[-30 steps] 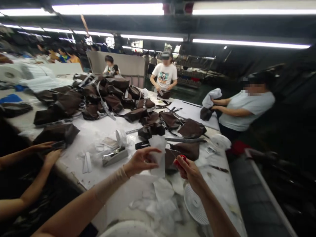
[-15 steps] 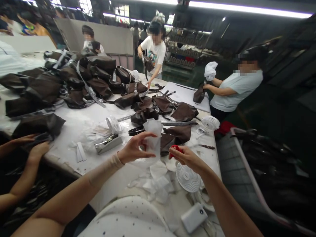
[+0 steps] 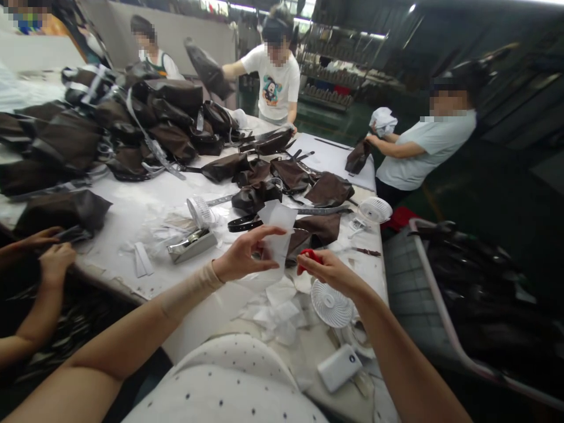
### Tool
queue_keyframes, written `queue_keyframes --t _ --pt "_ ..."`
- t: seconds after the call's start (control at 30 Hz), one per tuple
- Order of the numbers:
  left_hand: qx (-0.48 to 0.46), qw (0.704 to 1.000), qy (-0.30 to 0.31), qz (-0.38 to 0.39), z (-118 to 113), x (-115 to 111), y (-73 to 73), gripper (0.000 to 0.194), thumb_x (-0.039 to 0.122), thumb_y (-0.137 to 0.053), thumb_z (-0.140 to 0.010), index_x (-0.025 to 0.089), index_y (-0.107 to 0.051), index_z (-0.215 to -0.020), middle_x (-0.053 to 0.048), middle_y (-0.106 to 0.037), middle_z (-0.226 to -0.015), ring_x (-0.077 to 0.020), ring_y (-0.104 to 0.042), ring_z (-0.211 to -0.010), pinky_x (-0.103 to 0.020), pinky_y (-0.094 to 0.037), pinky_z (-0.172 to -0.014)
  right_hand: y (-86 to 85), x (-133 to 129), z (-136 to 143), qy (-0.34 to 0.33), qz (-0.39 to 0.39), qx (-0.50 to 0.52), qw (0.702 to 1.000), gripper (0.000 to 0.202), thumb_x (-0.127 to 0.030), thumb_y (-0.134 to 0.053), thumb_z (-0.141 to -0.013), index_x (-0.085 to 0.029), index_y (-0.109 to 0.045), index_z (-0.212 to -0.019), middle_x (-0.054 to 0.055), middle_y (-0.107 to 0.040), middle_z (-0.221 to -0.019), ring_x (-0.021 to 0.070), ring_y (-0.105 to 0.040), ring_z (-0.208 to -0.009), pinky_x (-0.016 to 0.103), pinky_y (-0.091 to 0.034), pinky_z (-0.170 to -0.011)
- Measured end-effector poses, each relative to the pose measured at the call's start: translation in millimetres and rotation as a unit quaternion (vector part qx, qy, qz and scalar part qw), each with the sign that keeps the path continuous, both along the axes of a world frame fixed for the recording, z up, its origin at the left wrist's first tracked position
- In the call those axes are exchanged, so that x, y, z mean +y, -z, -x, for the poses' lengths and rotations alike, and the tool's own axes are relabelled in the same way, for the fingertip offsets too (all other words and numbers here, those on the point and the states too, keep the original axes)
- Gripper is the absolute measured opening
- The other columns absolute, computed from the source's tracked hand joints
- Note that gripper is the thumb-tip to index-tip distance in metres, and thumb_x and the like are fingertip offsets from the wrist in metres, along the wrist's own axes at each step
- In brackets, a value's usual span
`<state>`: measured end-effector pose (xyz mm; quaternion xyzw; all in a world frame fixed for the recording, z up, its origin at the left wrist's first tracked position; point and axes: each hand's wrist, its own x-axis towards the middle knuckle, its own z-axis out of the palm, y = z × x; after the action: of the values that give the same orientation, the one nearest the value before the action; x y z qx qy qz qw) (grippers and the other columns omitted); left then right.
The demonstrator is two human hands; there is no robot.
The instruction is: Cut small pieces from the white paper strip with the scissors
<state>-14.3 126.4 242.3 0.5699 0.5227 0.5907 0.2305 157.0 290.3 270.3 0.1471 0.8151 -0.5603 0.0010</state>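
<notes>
Since the half-second-earlier frame, the co-worker in the white printed T-shirt (image 3: 282, 85) at top centre has swung a dark brown leather-look bag (image 3: 209, 70) out to the left; it's blurred. Your hands sit slightly higher in the picture, same holds.

Your left hand (image 3: 238, 257), mid-frame, has the translucent white thin sheet (image 3: 281, 217), held upright; index and thumb tips stand apart in a C, the grip behind the sheet is hidden. Your right hand (image 3: 331, 271), just right of it, is clamped on the red-handled small tool (image 3: 312, 255); can't make out its blade. Sheet and tool: centre of frame, near each other.

Below your hands: loose crumpled white sheets (image 3: 282, 320), a round white plastic fan (image 3: 330, 302), and, lower right of centre, a white box-shaped device (image 3: 339, 368). Left of your left hand: a grey-and-metal tape dispenser (image 3: 192, 245). Heaped dark brown bags (image 3: 66, 141) fill the upper left.
</notes>
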Motion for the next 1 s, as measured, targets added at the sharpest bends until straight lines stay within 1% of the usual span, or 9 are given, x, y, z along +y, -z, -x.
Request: queue_keyframes --t 0.13,0.33,0.53,0.67,0.87,1.0 --pt "-0.011 1.000 0.015 -0.005 -0.8 0.2 -0.8 0.062 0.023 -0.076 -0.072 0.017 -0.052 -0.130 -0.015 -0.051 -0.130 -0.0046 -0.056 -0.066 -0.019 -0.054 -0.064 1.3 -1.0 1.8 -0.005 0.002 0.000 1.000 0.053 -0.063 -0.055 -0.081 -0.012 -0.068 -0.070 -0.004 -0.036 -0.053 0.0068 -0.028 -0.048 0.024 -0.018 -0.044" --pt "-0.027 0.999 0.018 -0.015 1.8 -0.6 -1.2 0.064 0.022 -0.076 -0.072 0.016 -0.052 -0.131 -0.016 -0.050 -0.133 -0.0052 -0.057 -0.068 -0.019 -0.054 -0.067 -1.4 0.6 -1.6 0.004 0.008 0.002 1.000 0.052 -0.060 -0.055 -0.083 -0.012 -0.067 -0.069 -0.006 -0.030 -0.050 0.0065 -0.025 -0.046 0.024 -0.017 -0.043" --pt "-0.037 0.999 0.027 -0.016 3.6 -2.9 -3.9 0.065 0.019 -0.076 -0.073 0.014 -0.050 -0.132 -0.017 -0.050 -0.132 -0.0044 -0.057 -0.067 -0.020 -0.054 -0.068 -3.4 2.3 -2.4 0.010 0.005 -0.011 1.000 0.052 -0.061 -0.054 -0.083 -0.013 -0.066 -0.069 -0.006 -0.028 -0.050 0.0068 -0.024 -0.045 0.024 -0.016 -0.043" --pt "-0.030 0.999 0.030 -0.016 3.4 -3.6 -4.0 0.065 0.020 -0.075 -0.073 0.015 -0.050 -0.133 -0.017 -0.049 -0.134 -0.0041 -0.057 -0.067 -0.020 -0.054 -0.069 -4.5 0.7 0.9 -0.002 0.006 -0.009 1.000 0.053 -0.062 -0.053 -0.083 -0.013 -0.066 -0.069 -0.006 -0.028 -0.050 0.0071 -0.024 -0.046 0.024 -0.016 -0.043" --pt "-0.018 0.999 0.034 -0.025 1.3 -2.3 -3.3 0.064 0.019 -0.076 -0.073 0.018 -0.050 -0.132 -0.016 -0.050 -0.132 -0.0051 -0.058 -0.068 -0.019 -0.053 -0.065 -6.9 -4.8 8.3 -0.024 -0.004 -0.008 1.000 0.053 -0.062 -0.053 -0.084 -0.012 -0.066 -0.071 -0.005 -0.031 -0.052 0.0072 -0.026 -0.048 0.025 -0.019 -0.045" --pt "-0.018 0.999 0.034 -0.025 -0.1 -2.1 -3.5 0.063 0.020 -0.075 -0.073 0.019 -0.051 -0.132 -0.016 -0.049 -0.131 -0.0051 -0.059 -0.067 -0.019 -0.054 -0.064 -5.2 -6.3 11.8 -0.029 -0.008 -0.004 1.000 0.051 -0.060 -0.054 -0.084 -0.012 -0.065 -0.070 -0.005 -0.032 -0.052 0.0074 -0.026 -0.049 0.025 -0.021 -0.048"
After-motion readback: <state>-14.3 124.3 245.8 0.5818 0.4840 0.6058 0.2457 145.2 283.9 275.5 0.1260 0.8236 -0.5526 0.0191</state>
